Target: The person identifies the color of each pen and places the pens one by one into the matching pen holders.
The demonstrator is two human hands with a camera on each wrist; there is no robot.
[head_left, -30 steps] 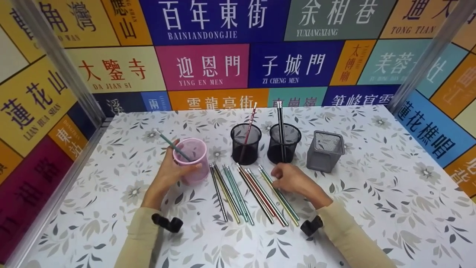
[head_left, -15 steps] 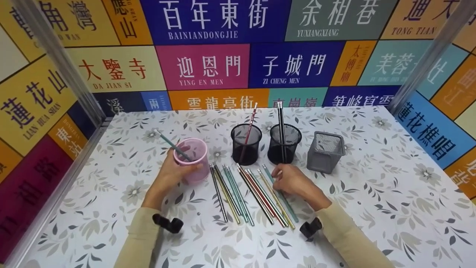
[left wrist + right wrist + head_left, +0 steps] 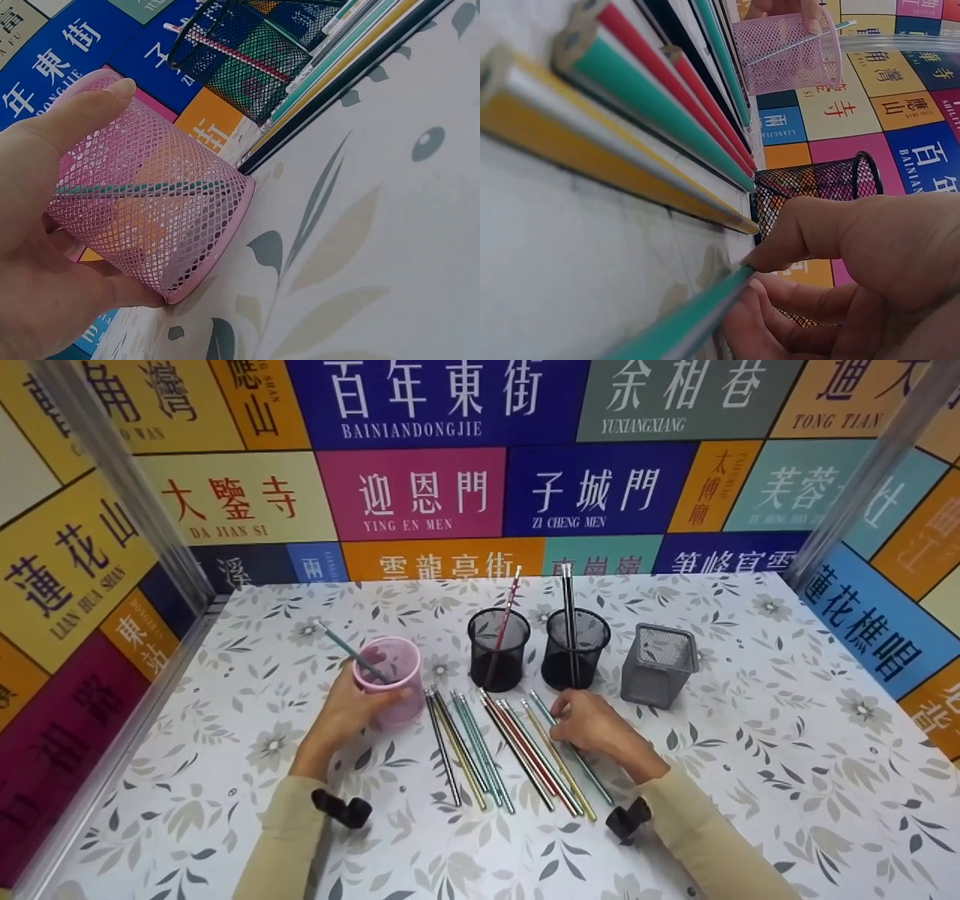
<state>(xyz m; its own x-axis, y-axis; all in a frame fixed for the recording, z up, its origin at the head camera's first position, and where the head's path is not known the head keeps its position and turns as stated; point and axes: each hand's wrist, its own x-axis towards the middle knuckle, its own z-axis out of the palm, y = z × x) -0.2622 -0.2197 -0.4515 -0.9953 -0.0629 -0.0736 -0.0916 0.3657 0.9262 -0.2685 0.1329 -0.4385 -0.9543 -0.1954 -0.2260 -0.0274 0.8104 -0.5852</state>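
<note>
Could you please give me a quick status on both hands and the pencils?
Left hand grips pink mesh cup, one green pencil inside. Right hand pinches another green pencil. Loose pencils lie between the hands, possibly in the way.

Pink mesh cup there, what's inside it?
One green pencil leans inside the pink mesh cup, one end above the rim. The left hand covers part of its side, hiding what's behind.

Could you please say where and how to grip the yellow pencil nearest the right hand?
I'd pinch the yellow pencil on its far half, coming from above with the right hand once free: it lies flat, with gaps on either side there, while its near end sits closer to the green pencil on its left.
</note>
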